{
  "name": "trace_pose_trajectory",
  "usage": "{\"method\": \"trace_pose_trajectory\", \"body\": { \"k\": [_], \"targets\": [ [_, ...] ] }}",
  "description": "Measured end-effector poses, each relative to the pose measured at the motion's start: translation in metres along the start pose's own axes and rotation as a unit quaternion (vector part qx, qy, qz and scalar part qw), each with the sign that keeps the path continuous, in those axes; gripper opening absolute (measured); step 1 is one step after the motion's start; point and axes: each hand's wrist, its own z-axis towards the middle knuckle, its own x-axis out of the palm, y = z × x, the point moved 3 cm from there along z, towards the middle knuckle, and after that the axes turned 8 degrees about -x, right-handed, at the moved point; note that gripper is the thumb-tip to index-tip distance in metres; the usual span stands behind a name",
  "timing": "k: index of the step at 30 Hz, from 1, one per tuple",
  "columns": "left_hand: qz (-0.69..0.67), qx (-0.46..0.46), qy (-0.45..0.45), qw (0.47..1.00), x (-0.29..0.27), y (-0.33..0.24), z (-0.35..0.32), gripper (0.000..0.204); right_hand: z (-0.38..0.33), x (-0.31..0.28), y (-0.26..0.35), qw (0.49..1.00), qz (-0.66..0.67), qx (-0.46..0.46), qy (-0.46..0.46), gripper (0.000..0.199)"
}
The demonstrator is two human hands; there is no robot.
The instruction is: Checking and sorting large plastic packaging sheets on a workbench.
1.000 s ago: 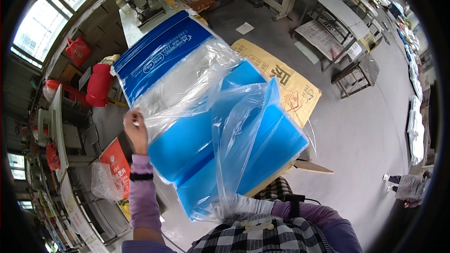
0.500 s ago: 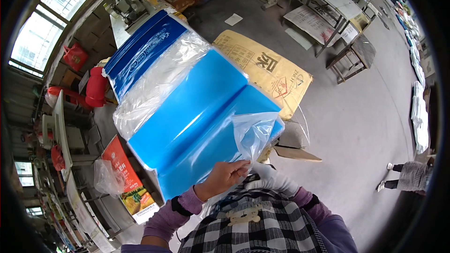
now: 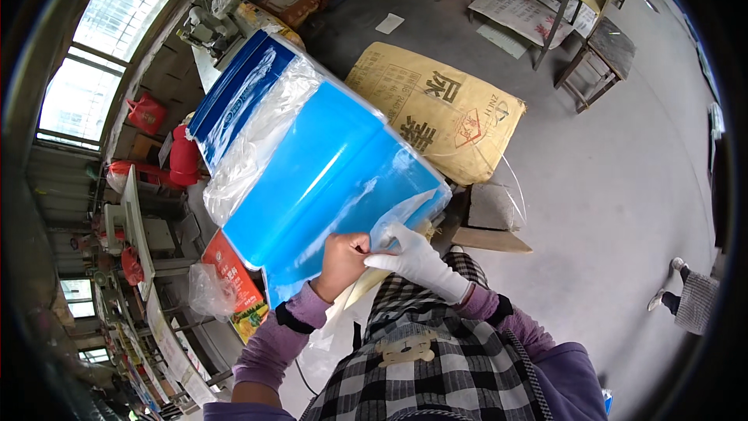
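Your left hand (image 3: 343, 263) pinches the near edge of the blue sheet stack (image 3: 327, 179) in clear plastic wrap (image 3: 253, 148), which lies slanting in front of your chest | your white-gloved right hand (image 3: 417, 257) grips the same edge, touching your left | yellow sack (image 3: 444, 109) on the floor beyond, right.

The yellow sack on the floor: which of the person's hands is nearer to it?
Right. The gloved right hand sits at the blue sheet's near corner, just below the yellow sack. The bare left hand is beside it, further from the sack.
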Motion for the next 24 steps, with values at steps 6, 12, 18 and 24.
{"method": "trace_pose_trajectory", "body": {
  "k": [6, 12, 18, 24],
  "targets": [
    [0.007, 0.022, 0.119, 0.993, -0.012, -0.009, 0.013, 0.027, 0.012, 0.008, -0.008, 0.995, 0.064, -0.073, -0.025, 0.033],
    [-0.088, -0.085, 0.245, 0.962, -0.030, 0.008, 0.014, 0.008, 0.021, 0.018, 0.001, 0.987, -0.029, -0.139, -0.077, 0.025],
    [-0.008, -0.069, 0.226, 0.972, -0.035, 0.016, 0.025, 0.025, 0.025, 0.026, 0.003, 0.986, -0.010, -0.129, -0.107, 0.022],
    [-0.279, -0.050, 0.258, 0.924, -0.052, 0.040, 0.039, 0.024, 0.021, 0.026, -0.006, 0.972, 0.073, -0.175, -0.141, 0.017]
  ]
}}
